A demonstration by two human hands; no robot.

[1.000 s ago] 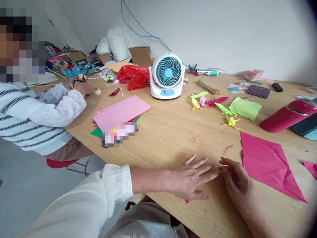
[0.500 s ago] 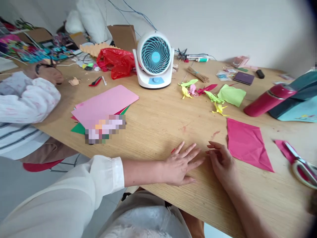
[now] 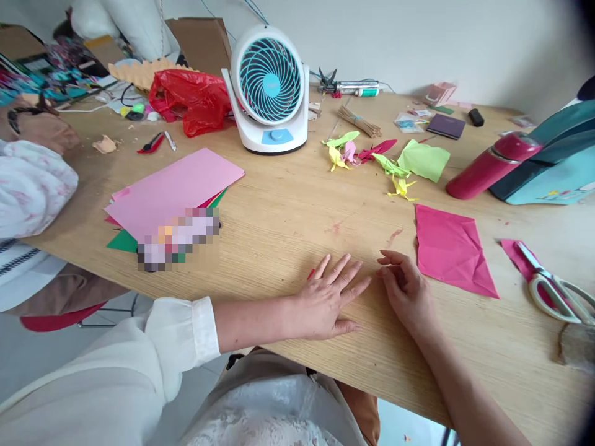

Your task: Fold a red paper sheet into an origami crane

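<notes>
My left hand [image 3: 325, 302] lies flat on the wooden table [image 3: 279, 217] near its front edge, fingers spread, over a small red bit that peeks out by the fingertips. Just right of it, my right hand [image 3: 405, 286] rests on its side with curled fingers; the thumb and fingertips have a gap between them and nothing shows there. Beyond the right hand lies a creased magenta paper square [image 3: 453, 251]. Scissors [image 3: 553, 282] rest partly on a magenta strip [image 3: 515, 257] farther right. Folded yellow [image 3: 400, 187], green and pink paper figures lie behind the square, beside a light green sheet [image 3: 424, 160].
A white fan [image 3: 271, 93] stands at the back, beside a red plastic bag [image 3: 188, 99]. Pink sheets [image 3: 179, 189] are stacked on the left, near another person's sleeve [image 3: 35, 186]. A red bottle [image 3: 493, 166] leans against a teal bag [image 3: 553, 161] on the right.
The view has shifted a little, so the table's things appear farther left and higher. More of a twine roll shows at the right edge. My hands keep almost the same pose.
</notes>
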